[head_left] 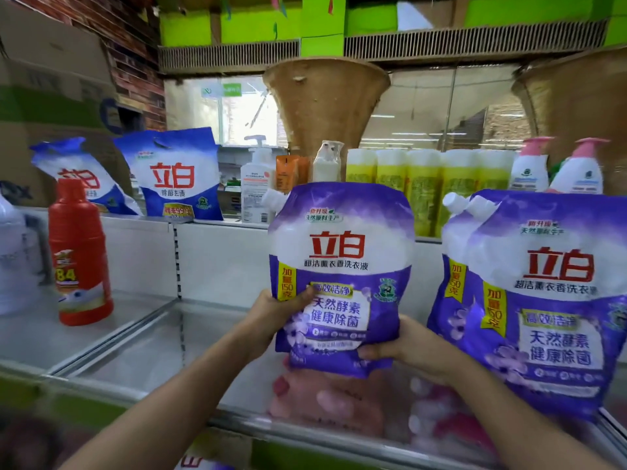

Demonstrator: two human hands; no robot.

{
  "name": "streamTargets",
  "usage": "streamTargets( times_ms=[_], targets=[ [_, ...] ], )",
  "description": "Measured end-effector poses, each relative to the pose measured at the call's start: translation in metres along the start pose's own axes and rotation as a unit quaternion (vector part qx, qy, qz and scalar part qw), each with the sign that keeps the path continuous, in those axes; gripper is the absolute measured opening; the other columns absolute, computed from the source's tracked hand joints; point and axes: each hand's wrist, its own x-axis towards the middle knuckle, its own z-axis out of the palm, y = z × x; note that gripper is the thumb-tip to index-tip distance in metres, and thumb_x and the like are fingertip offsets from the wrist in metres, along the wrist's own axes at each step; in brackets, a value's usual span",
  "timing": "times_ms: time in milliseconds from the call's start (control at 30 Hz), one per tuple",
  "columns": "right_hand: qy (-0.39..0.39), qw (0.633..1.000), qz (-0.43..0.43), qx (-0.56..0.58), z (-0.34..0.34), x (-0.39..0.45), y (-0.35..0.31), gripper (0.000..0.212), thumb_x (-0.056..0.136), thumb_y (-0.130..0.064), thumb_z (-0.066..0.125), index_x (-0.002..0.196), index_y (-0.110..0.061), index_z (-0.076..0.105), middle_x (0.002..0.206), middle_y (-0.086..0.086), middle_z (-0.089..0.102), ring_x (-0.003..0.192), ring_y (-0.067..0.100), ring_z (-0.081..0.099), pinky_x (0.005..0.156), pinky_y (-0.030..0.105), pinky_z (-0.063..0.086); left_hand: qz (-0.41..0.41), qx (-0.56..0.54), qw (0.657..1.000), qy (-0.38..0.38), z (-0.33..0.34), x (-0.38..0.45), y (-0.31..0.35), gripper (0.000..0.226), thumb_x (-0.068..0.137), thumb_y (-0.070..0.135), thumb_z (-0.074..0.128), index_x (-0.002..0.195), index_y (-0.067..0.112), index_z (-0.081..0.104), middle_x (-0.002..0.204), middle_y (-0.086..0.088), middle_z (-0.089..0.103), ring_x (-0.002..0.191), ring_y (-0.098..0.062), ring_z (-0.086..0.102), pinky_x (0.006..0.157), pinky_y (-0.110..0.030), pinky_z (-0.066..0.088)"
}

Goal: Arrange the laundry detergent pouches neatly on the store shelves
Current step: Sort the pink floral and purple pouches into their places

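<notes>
1. The purple pouch (341,266) held up in the middle is soft plastic film, glossy, with sheen on its white upper band and creases near the bottom; its corner spout cap is smooth white plastic.
2. The purple pouches on the right (539,300) are the same shiny film, lightly wrinkled.
3. The blue bags (176,174) at the back are crinkled plastic film with a duller gloss.
4. The red bottle (79,252) is smooth, hard plastic with a glossy printed label.
5. The shelf (135,320) looks like white painted metal, smooth and faintly reflective.
6. The pump bottles (556,171) are smooth plastic.
7. The cardboard boxes (51,79) are matt brown paperboard.
</notes>
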Motion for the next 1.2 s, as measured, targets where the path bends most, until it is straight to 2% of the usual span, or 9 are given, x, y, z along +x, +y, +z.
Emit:
streamTargets(
  times_ms=[133,233,367,500,700,767,867,1033,1200],
  targets=[
    [-0.04,0.997,0.013,-0.06,-0.004,-0.007,-0.001,0.062,0.068,0.008,0.081,0.123,-0.014,0.062,0.121,0.001,0.07,0.114,0.017,0.064,0.096,0.035,0.052,-0.046,0.043,0.986,-0.155,-0.022,0.001,-0.006,0.069,0.051,0.032,0.092,0.111,0.01,0.064,0.113,-0.013,0.071,0.098,-0.026,0.07,0.078,-0.032,0.057],
    [-0.026,0.996,0.012,-0.082,-0.005,-0.008,0.0,0.059,0.069,0.013,0.077,0.119,-0.014,0.063,0.116,-0.002,0.072,0.108,0.011,0.066,0.087,0.026,0.054,-0.081,0.124,0.953,-0.263,-0.035,-0.003,-0.011,0.058,0.064,-0.001,0.083,0.118,0.008,0.062,0.12,-0.01,0.069,0.11,-0.024,0.065,0.09,-0.032,0.052],
    [-0.015,0.996,-0.016,-0.091,-0.01,-0.006,0.005,0.045,0.073,0.017,0.072,0.112,-0.006,0.067,0.11,0.002,0.074,0.099,0.011,0.067,0.083,0.027,0.054,-0.066,0.159,0.96,-0.222,-0.035,-0.007,-0.012,0.051,0.071,-0.02,0.068,0.11,0.011,0.066,0.11,-0.004,0.073,0.1,-0.017,0.068,0.084,-0.028,0.054],
    [-0.009,0.995,-0.026,-0.093,-0.01,-0.007,0.009,0.038,0.076,0.02,0.065,0.107,-0.004,0.07,0.104,0.004,0.074,0.096,0.01,0.065,0.082,0.025,0.053,-0.026,0.169,0.968,-0.182,-0.032,-0.009,-0.013,0.046,0.063,0.004,0.079,0.106,0.015,0.067,0.105,-0.001,0.075,0.092,-0.014,0.07,0.07,-0.02,0.053],
    [-0.001,0.994,-0.017,-0.112,-0.012,-0.011,0.008,0.04,0.074,0.017,0.071,0.105,-0.008,0.071,0.106,0.005,0.075,0.093,0.007,0.066,0.08,0.025,0.054,-0.041,0.173,0.969,-0.174,-0.035,-0.01,-0.012,0.048,0.065,0.005,0.079,0.11,0.014,0.066,0.109,-0.001,0.074,0.1,-0.017,0.069,0.078,-0.025,0.055],
    [0.009,0.989,-0.015,-0.144,-0.013,-0.013,0.005,0.041,0.072,0.013,0.075,0.107,-0.007,0.07,0.104,0.005,0.075,0.09,0.005,0.067,0.076,0.021,0.053,-0.063,0.2,0.957,-0.2,-0.043,-0.011,-0.013,0.05,0.068,-0.001,0.081,0.113,0.014,0.065,0.114,-0.002,0.072,0.108,-0.018,0.066,0.089,-0.032,0.054],
    [0.026,0.976,-0.018,-0.217,-0.016,-0.015,0.0,0.032,0.073,0.003,0.079,0.101,-0.011,0.074,0.091,0.0,0.077,0.075,-0.002,0.064,0.069,0.017,0.05,-0.072,0.218,0.955,-0.188,-0.052,-0.013,-0.014,0.045,0.074,-0.016,0.07,0.109,0.014,0.066,0.111,-0.004,0.072,0.102,-0.015,0.067,0.085,-0.031,0.055],
    [0.023,0.962,-0.005,-0.271,-0.017,-0.011,0.002,0.026,0.076,-0.013,0.081,0.101,-0.017,0.076,0.094,0.001,0.077,0.085,0.011,0.067,0.087,0.045,0.055,-0.013,0.199,0.976,-0.093,-0.048,-0.015,-0.018,0.028,0.082,-0.019,0.059,0.091,0.006,0.069,0.083,-0.001,0.077,0.079,-0.012,0.072,0.071,-0.023,0.058],
    [0.029,0.955,0.006,-0.295,-0.02,-0.017,-0.006,0.019,0.073,-0.016,0.083,0.091,-0.022,0.08,0.087,0.001,0.078,0.08,0.009,0.065,0.084,0.045,0.054,0.004,0.225,0.971,-0.08,-0.051,-0.017,-0.018,0.029,0.081,-0.016,0.062,0.089,0.01,0.072,0.08,0.002,0.077,0.078,-0.011,0.073,0.067,-0.021,0.058]
  ],
)
